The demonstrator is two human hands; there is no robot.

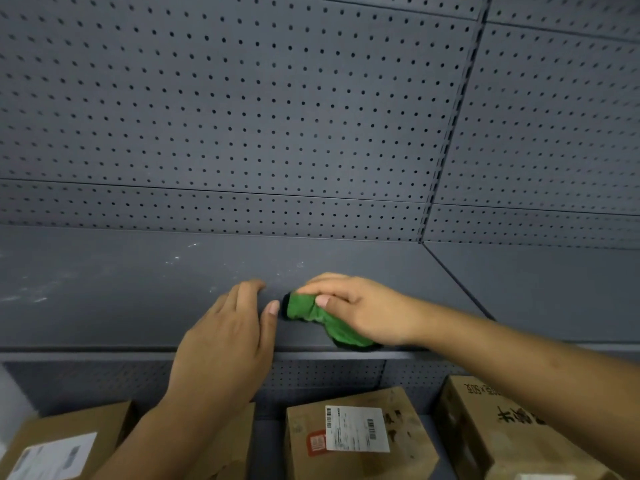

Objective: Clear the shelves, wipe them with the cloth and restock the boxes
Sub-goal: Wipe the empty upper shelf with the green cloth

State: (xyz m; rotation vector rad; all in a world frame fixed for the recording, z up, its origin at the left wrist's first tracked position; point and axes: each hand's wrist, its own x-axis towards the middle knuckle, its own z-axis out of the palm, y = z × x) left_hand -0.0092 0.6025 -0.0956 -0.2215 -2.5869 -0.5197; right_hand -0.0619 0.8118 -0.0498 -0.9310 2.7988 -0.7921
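Up on the grey shelf [104, 289] both hands are at work near its front edge. The right hand [363, 306] grips a bunched green cloth [311, 313] with a dark edge, the thumb and fingers curled round it, and the cloth lies pressed on the shelf surface with its lower end reaching the front lip. The left hand [225, 334] rests flat on the shelf just beside the cloth, fingers straight and holding nothing, its thumb tip close to the cloth's dark end. Pale scuff marks [34, 296] show on the left part of the shelf. Behind it rises a grey panel full of holes [242, 116], split by a slotted post [450, 133]. On the level below stand brown cardboard boxes [353, 434], one with a white printed label [355, 429] and a red sticker, another at the far left [59, 445] and another at the right [491, 427]
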